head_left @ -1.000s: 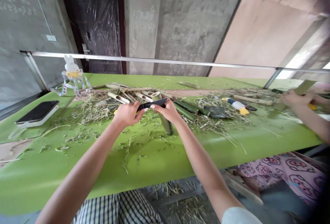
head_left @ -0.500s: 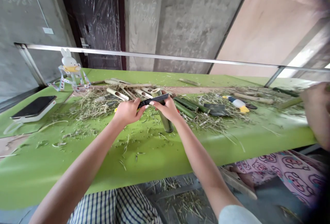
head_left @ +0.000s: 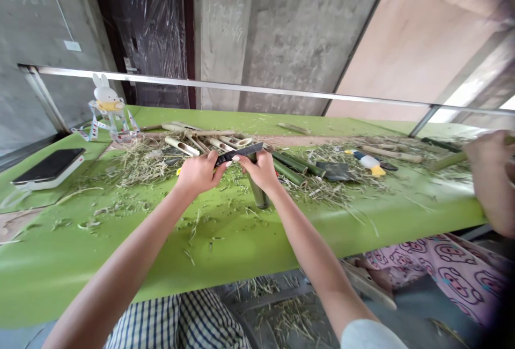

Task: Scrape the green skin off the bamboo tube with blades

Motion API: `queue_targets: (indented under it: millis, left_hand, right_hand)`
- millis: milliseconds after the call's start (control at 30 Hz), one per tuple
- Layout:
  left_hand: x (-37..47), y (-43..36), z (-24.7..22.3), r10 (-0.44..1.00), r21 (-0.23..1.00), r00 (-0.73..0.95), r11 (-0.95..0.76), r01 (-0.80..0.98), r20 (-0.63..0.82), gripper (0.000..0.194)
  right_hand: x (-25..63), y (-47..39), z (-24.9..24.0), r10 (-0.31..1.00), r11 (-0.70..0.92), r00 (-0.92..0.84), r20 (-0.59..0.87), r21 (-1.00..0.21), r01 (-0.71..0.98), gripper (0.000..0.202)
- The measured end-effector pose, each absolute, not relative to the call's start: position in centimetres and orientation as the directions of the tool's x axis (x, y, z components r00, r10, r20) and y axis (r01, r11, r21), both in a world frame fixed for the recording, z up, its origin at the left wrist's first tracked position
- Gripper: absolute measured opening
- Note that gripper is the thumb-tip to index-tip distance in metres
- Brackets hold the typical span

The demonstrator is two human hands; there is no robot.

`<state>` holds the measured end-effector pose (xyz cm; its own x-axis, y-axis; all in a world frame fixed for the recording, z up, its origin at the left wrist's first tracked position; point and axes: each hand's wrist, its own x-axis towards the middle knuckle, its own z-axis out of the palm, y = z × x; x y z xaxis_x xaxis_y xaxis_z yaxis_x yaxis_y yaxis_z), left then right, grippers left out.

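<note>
My left hand (head_left: 197, 175) is closed around the handle of a knife (head_left: 248, 150) with a dark blade, which slants up to the right. Behind the blade, my right hand (head_left: 262, 169) wraps around a green bamboo tube (head_left: 260, 197), and its thumb presses near the base of the blade. The tube leans, its lower end close to the green tabletop and its upper part mostly hidden by my hand and the knife. Pale shavings (head_left: 211, 212) lie scattered below my hands.
Cut bamboo pieces (head_left: 182, 146), green tubes (head_left: 290, 171) and heaped shavings (head_left: 139, 164) lie across the green table (head_left: 169, 263). A phone-like device (head_left: 48, 166) and rabbit-topped bottle (head_left: 108, 102) stand left. Another person's hand (head_left: 488, 177) holds bamboo at right. A metal rail (head_left: 241, 85) runs behind.
The knife and bamboo tube stay in my hands; the tube's pale upper end has tipped lower behind the blade. At right, the other person's hand has shifted, showing more of its bamboo.
</note>
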<state>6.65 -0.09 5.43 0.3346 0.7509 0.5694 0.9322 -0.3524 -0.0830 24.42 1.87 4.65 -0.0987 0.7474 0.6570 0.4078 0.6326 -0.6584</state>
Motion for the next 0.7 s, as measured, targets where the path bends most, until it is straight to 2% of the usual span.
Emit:
queue_targets:
  millis: [267,433,700]
  left_hand:
    - [6.6,0.0,5.5,0.730,-0.103,0.338,-0.347,0.932,0.594,0.046]
    - [6.9,0.2,5.6,0.746,-0.048,0.294,-0.333,0.942,0.597,0.045]
    - [5.7,1.0,5.3,0.714,-0.196,0.453,-0.417,0.888,0.534,0.043]
  right_hand:
    - [24.3,1.6,4.8,0.775,0.595,-0.070,0.628,-0.688,0.416,0.033]
    - [24.2,1.6,4.9,0.778,0.594,-0.050,0.626,-0.708,0.382,0.034]
    - [24.9,3.0,4.2,0.785,0.620,-0.162,0.598,-0.752,0.224,0.034]
